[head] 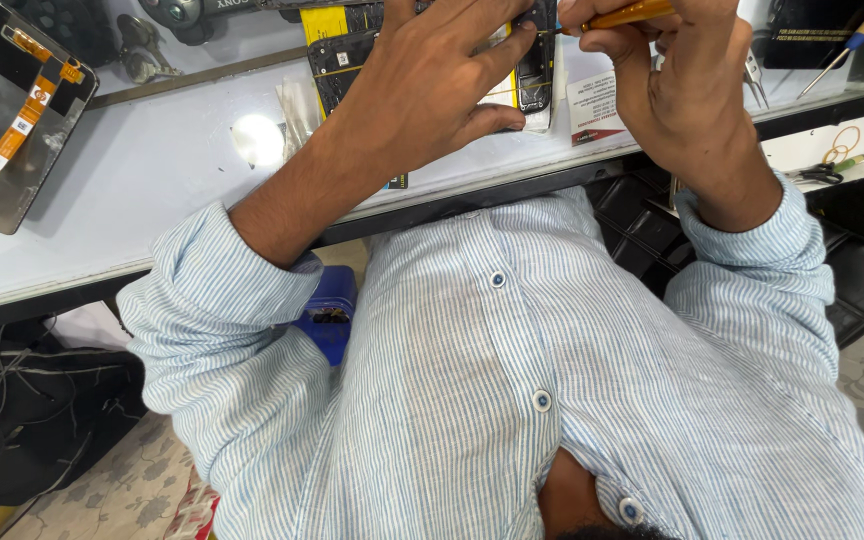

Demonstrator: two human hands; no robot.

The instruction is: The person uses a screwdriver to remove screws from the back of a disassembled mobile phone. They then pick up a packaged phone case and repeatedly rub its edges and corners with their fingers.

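An opened black phone (pixel 337 62) with a yellow part inside lies on the white worktop (pixel 152 170). My left hand (pixel 422 80) rests flat over it, fingers spread, pressing it down. My right hand (pixel 672 85) is closed around an orange-handled screwdriver (pixel 624 14), whose tip points left toward the phone's right edge (pixel 537 75). Both hands cover most of the phone. My forearms come out of rolled-up striped sleeves.
A metal back panel (pixel 2 120) with an orange flex cable lies at the far left. A white card (pixel 592 108), tweezers (pixel 752 75), a blue-and-yellow screwdriver (pixel 852 40) and scissors (pixel 820 174) are at the right. A blue box (pixel 330 312) sits below the worktop edge.
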